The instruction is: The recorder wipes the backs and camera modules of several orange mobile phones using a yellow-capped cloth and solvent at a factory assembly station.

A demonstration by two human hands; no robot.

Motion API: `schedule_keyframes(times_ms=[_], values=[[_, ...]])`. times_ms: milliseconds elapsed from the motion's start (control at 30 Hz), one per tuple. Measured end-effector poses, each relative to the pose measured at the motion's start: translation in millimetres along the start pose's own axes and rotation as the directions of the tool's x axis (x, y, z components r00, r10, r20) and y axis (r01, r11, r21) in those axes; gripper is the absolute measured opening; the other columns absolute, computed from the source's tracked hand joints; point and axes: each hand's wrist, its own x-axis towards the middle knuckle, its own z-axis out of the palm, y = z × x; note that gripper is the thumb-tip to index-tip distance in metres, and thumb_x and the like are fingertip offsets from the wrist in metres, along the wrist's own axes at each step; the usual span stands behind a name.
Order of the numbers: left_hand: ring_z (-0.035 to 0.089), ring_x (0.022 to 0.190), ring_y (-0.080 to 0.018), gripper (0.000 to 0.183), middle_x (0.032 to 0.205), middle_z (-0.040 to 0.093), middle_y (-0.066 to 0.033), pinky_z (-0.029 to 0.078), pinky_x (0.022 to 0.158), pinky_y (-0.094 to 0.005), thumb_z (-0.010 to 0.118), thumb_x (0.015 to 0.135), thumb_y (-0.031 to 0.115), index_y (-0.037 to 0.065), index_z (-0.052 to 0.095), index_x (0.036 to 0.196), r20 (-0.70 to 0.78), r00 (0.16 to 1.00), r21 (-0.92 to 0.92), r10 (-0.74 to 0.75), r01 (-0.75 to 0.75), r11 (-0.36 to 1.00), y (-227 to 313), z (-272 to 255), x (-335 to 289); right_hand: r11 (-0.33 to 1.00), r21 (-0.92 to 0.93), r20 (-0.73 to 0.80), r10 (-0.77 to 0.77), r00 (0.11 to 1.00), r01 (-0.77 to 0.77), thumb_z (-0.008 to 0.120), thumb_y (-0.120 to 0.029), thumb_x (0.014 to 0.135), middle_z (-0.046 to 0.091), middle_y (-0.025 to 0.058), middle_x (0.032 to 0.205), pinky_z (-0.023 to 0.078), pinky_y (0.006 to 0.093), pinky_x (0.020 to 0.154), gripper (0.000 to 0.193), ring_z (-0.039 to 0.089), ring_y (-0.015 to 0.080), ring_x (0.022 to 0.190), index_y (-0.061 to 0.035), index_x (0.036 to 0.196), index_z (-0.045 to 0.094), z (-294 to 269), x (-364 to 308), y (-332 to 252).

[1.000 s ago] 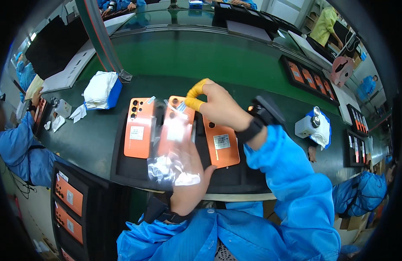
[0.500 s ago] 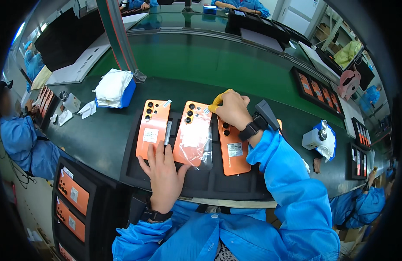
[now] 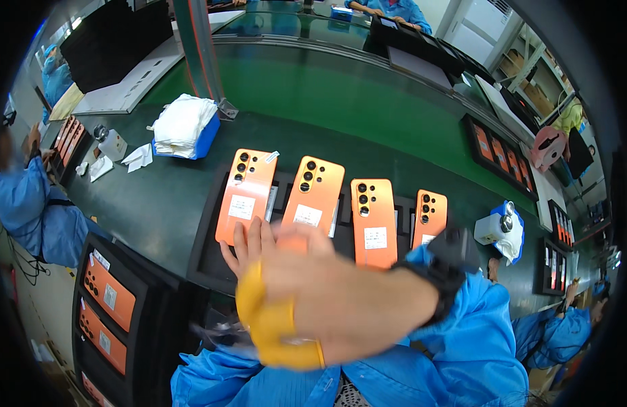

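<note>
I list: green surface (image 3: 164, 193); black tray (image 3: 208, 268); right hand (image 3: 334, 298), blurred, grip I cannot tell, overlapping left hand (image 3: 251, 245), whose fingers spread loosely over leftmost phone (image 3: 254, 187); four orange phones (image 3: 374, 220), rowed on tray.

Smooth, softly glossy orange phones (image 3: 372, 218), white paper-like labels (image 3: 376, 238), matt black tray (image 3: 205, 263), sleek green surface (image 3: 147, 193), matt cloth-like wipes (image 3: 184, 127) at left, shiny blue fabric sleeve (image 3: 477, 322) at near right

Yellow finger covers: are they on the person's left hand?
No, the yellow finger covers are on the right hand; none shows on the left hand.
</note>
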Motion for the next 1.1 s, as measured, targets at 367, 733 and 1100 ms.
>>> schedule_keyframes(times_ms=[367,733,1100], values=[[0.029,0.134,-0.0428,0.054,0.136,0.044,-0.0183,0.010,0.106,-0.0663,0.075,0.078,0.031,0.004,0.054,0.119,-0.029,0.995,-0.112,-0.093,0.089,0.990,-38,-17,14,0.540,-0.134,-0.349,0.759,0.549,-0.831,0.070,-0.033,0.078,0.064,0.0087,0.094,0.028,0.0420,0.086,0.024,0.055,0.0257,0.103,-0.0108,0.088,0.072,-8,-11,212],[0.029,0.136,-0.0400,0.076,0.138,0.043,-0.0180,0.010,0.110,-0.0597,0.081,0.070,0.027,0.001,0.045,0.131,-0.034,0.987,-0.099,-0.157,0.153,0.983,-57,-15,12,0.458,-0.136,-0.350,0.807,0.475,-0.878,0.072,-0.022,0.073,0.063,0.0140,0.090,0.030,0.0440,0.086,0.015,0.055,0.0285,0.098,-0.0077,0.078,0.073,0,4,214],[0.036,0.130,-0.0402,0.101,0.136,0.043,-0.0220,0.021,0.108,-0.0571,0.081,0.066,0.034,-0.006,0.027,0.141,-0.059,0.986,-0.047,-0.158,0.155,0.987,-54,-1,19,0.970,0.218,0.067,0.100,0.993,-0.112,0.065,-0.018,0.082,0.054,0.0055,0.097,0.023,0.0532,0.096,0.009,0.050,0.0230,0.101,-0.0092,0.082,0.064,16,-18,-15]])
